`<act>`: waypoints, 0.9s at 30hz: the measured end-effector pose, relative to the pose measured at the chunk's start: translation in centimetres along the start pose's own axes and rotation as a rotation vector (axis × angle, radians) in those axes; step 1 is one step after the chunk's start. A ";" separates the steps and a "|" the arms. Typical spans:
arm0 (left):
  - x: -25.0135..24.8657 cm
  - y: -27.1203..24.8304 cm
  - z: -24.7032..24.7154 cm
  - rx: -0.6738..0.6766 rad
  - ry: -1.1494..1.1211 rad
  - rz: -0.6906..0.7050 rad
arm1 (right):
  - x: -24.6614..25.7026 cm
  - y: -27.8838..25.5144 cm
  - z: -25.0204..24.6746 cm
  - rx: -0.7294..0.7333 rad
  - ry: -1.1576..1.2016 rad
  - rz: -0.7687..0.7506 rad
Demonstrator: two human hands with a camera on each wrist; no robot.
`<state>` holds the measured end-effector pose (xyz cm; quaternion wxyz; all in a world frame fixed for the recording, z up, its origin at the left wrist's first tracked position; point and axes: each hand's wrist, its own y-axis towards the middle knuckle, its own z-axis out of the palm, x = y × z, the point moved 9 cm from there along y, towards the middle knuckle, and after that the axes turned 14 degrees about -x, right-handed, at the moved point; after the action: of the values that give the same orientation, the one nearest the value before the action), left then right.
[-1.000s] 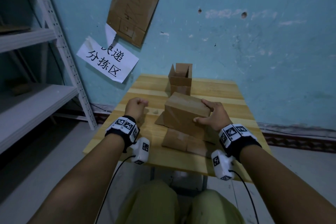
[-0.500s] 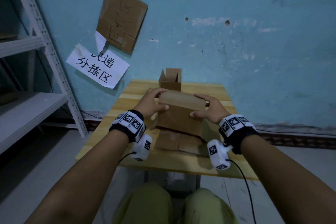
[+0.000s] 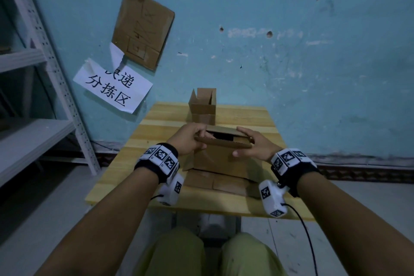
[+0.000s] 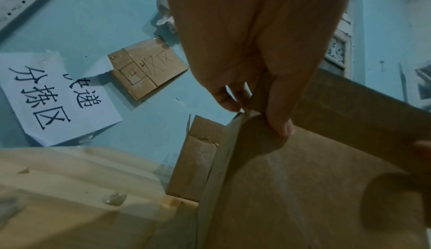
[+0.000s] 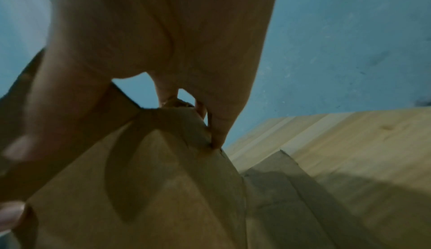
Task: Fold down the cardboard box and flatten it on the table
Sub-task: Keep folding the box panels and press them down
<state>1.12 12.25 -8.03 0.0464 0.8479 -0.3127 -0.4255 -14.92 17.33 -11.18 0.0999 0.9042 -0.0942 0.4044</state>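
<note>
Both hands, left hand (image 3: 187,139) and right hand (image 3: 255,144), grip the upright cardboard box's (image 3: 220,159) top flaps.

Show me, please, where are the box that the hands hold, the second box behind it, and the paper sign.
held box (image 3: 218,159), head view, its front wall
second box (image 3: 202,105), head view, its near wall
paper sign (image 3: 112,88), head view, middle of the sheet
</note>
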 end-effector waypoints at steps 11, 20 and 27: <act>-0.8 -0.7 0.8 0.142 0.155 0.109 | 2.4 -0.3 -1.0 -0.022 -0.091 -0.156; 0.1 -0.6 1.3 0.205 0.299 0.098 | 2.3 0.2 -1.1 -0.040 -0.282 -0.112; 0.2 -0.2 1.1 0.224 0.406 -0.035 | 1.6 0.6 0.0 0.086 -0.474 -0.091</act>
<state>0.49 12.53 -8.99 0.0068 0.9213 -0.3276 -0.2095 -14.05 16.64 -9.95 0.0547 0.9805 -0.0570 0.1799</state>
